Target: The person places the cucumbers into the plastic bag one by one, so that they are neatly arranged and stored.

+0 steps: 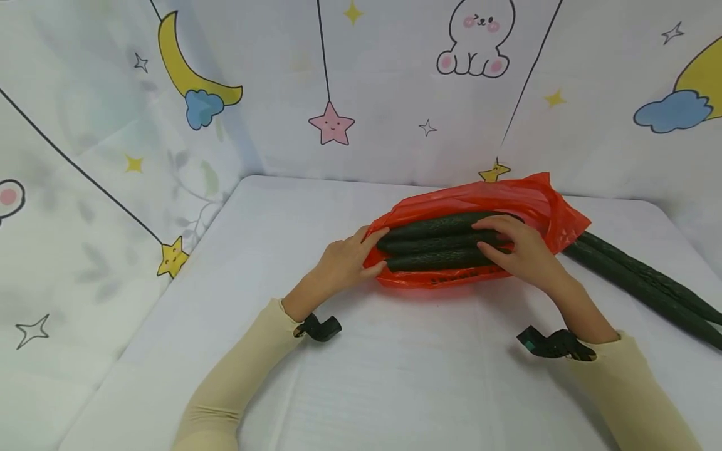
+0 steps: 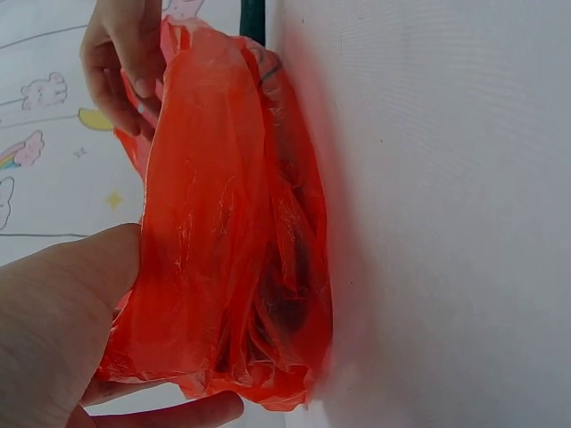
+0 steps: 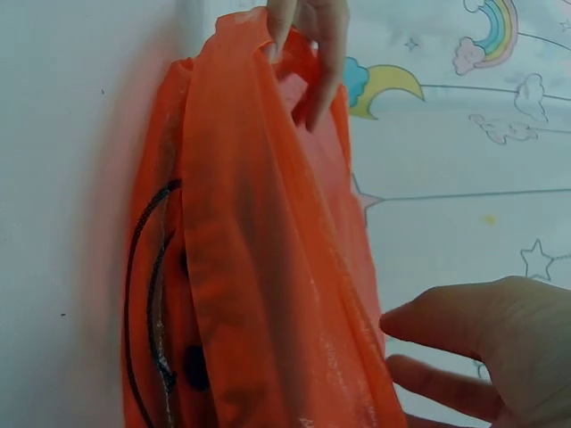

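Note:
Three long dark green cucumbers [image 1: 440, 243] lie side by side in a red plastic bag [image 1: 434, 202], its mouth facing up. At the bag's left end, my left hand [image 1: 346, 260] holds the rim between thumb and fingers. The left wrist view shows its thumb against the red plastic [image 2: 201, 214] and the fingers lower down. My right hand [image 1: 527, 250] is over the cucumbers' right ends, fingertips and thumb spread apart and touching them. In the right wrist view, the same right hand [image 3: 473, 343] is at the bag's edge [image 3: 343, 312], fingers loosely extended.
Two more cucumbers [image 1: 648, 288] lie on the white table [image 1: 395, 376] to the right, their upper ends behind the bag. A printed cloth [image 1: 383, 75] with stars and moons hangs behind. Dark wrist cameras [image 1: 555, 344] sit on both wrists.

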Demonstrator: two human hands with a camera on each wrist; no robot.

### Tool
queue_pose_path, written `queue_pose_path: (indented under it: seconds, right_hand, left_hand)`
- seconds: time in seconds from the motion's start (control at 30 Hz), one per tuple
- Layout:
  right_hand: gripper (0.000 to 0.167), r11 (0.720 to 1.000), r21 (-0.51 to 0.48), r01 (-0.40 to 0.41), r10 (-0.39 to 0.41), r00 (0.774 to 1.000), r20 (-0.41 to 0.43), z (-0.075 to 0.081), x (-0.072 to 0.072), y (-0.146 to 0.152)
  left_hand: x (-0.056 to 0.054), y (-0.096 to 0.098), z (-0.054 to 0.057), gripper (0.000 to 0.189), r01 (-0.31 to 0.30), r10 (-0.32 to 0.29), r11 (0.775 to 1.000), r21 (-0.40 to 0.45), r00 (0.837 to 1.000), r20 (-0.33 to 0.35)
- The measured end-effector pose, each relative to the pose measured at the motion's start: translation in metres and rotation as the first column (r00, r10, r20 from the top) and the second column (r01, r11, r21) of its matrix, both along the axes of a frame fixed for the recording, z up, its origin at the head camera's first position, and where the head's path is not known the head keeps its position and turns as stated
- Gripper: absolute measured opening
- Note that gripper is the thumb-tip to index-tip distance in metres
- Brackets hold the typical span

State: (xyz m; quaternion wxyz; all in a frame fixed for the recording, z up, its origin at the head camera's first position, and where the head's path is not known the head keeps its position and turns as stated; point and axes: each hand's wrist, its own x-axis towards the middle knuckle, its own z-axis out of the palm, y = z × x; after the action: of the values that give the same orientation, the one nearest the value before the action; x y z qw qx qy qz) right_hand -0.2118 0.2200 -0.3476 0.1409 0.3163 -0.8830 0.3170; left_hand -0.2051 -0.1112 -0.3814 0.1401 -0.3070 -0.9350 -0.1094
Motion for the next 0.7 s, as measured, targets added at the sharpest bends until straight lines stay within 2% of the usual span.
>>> queue_pose_path:
  seconds: [0.17,0.33,0.6,0.7]
  right_hand:
    - [0.038,0.998,-0.046,0.052,-0.054,0.997,-0.046,0.009,0.01,0.002]
    - [0.04,0.995,-0.039,0.086,-0.089,0.993,-0.074,0.017,0.018,0.009]
    - [0.041,0.991,-0.049,0.124,-0.129,0.984,-0.123,0.023,0.03,0.021]
    - [0.04,0.988,-0.049,0.15,-0.155,0.981,-0.119,0.024,0.034,0.027]
  left_hand:
    - [0.0,0.0,-0.001,0.059,-0.004,0.004,1.0,-0.001,1.0,-0.005]
    - [0.002,0.001,0.0,0.059,-0.009,0.009,1.0,-0.005,1.0,0.002]
    - [0.003,0.001,0.001,0.059,-0.004,0.004,1.0,-0.002,1.0,-0.003]
    - [0.003,0.001,0.001,0.058,0.001,-0.001,1.0,-0.002,1.0,-0.01]
